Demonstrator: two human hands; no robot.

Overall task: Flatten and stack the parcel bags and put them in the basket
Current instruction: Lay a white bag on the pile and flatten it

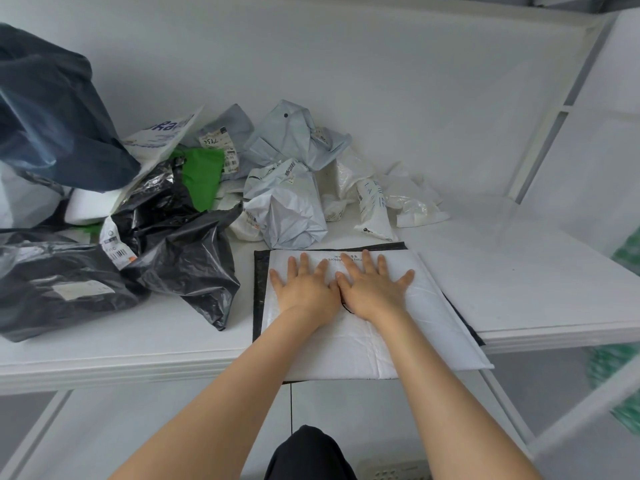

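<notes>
both hands (341, 289) press flat on the white parcel bag (426, 327).

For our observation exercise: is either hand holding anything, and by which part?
Nothing held: left hand and right hand press flat on the white mailer bag.

Two flat mailers stacked at the table's (519, 271) front edge, mess behind
left hand (306, 289) and right hand (372, 289) lie side by side, touching, on the top mailer (346, 337), which sits on the bottom mailer (258, 299); both overhang the near edge. Crumpled bags (287, 202) just behind, bigger heap (180, 258) off to the left
</notes>
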